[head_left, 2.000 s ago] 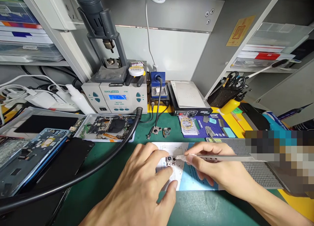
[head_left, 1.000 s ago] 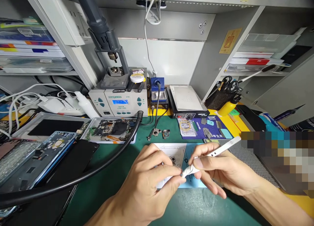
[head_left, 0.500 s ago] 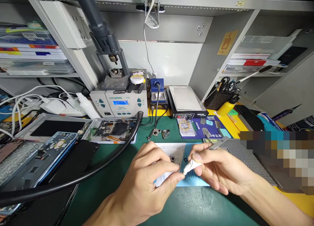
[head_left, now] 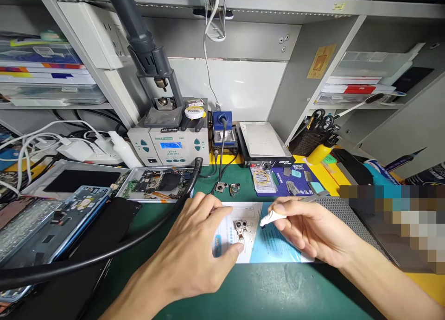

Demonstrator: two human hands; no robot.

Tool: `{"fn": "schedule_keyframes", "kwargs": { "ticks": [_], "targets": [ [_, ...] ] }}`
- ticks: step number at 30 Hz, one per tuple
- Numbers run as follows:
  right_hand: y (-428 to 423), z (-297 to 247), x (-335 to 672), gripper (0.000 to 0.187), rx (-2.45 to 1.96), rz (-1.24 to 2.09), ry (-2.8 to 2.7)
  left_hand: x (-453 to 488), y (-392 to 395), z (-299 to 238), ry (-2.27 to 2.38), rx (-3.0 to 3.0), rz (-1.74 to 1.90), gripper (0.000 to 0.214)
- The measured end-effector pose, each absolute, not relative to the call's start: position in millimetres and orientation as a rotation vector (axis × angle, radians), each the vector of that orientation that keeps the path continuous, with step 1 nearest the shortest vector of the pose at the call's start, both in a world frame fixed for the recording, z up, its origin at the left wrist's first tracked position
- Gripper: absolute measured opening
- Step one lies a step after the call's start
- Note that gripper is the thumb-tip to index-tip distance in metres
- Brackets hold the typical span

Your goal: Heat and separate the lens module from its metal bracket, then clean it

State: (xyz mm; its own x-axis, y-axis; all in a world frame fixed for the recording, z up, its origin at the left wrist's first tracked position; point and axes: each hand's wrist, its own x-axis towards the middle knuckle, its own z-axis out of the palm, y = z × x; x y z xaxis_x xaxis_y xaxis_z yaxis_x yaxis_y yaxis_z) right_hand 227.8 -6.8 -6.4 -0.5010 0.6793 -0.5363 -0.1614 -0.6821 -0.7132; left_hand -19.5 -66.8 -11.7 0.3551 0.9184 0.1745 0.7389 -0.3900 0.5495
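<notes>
The right hand's fingers pinch a white-wrapped tool, probably tweezers; the left hand's spread, released, beside the camera module, toward the card's left edge; seemingly mid-cleaning; next calls for steadying the module.

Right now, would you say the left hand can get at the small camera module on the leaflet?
Probably yes: the left hand is open beside the camera module, with nothing visible between them; the right hand holds its white-tipped tool clear of it.
</notes>
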Motion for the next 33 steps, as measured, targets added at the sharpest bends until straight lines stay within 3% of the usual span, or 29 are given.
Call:
{"fn": "schedule_keyframes", "kwargs": {
  "ticks": [11, 25, 33],
  "targets": [
    [-17.5, -6.3, 223.1, 0.025, -1.273, 1.726, -1.379, -12.1, -65.2, -21.6, 1.453, 2.242, 0.711, 0.019],
    [-22.5, -6.9, 221.7, 0.03, -1.396, 1.632, -1.449, -3.9, -61.2, -31.0, 1.431, 2.248, 0.866, 0.01],
    [-28.5, -4.0, 220.1, 0.03, -1.452, 1.335, -1.672, -3.8, -60.1, -30.5, 1.465, 2.284, 0.858, 0.008]
  ]
}}
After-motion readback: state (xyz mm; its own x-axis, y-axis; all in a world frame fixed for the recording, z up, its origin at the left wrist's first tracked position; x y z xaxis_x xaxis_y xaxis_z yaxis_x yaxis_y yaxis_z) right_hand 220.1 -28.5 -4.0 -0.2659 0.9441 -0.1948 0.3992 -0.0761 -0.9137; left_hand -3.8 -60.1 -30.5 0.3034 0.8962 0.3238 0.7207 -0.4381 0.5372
